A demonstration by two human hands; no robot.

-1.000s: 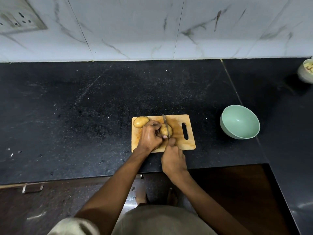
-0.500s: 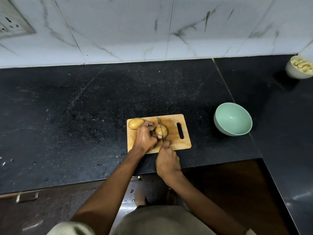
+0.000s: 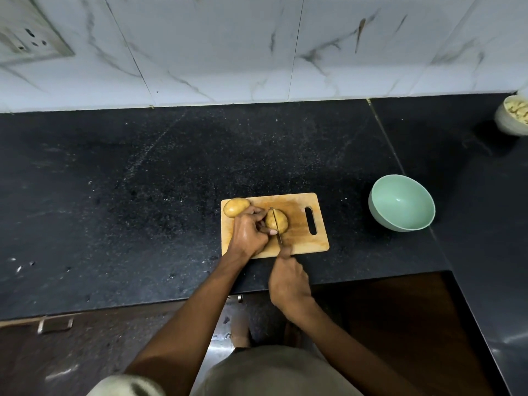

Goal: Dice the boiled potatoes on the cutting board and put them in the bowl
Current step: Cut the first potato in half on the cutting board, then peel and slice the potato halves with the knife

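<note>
First cut in hand: your left hand [image 3: 249, 234] grips potato 1 [image 3: 281, 222]; right hand [image 3: 288, 281] grips the knife [image 3: 276, 224]. Next, press straight down.

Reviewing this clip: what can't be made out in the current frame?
- Knife handle: head view, hidden inside the right hand.
- How deep the blade sits in the potato: too small to tell.
- Near-left part of the cutting board: covered by the left hand.
- White bowl: cut off by the right edge; its pale contents too small to identify.
- Wall socket: cut off at the left edge.
</note>
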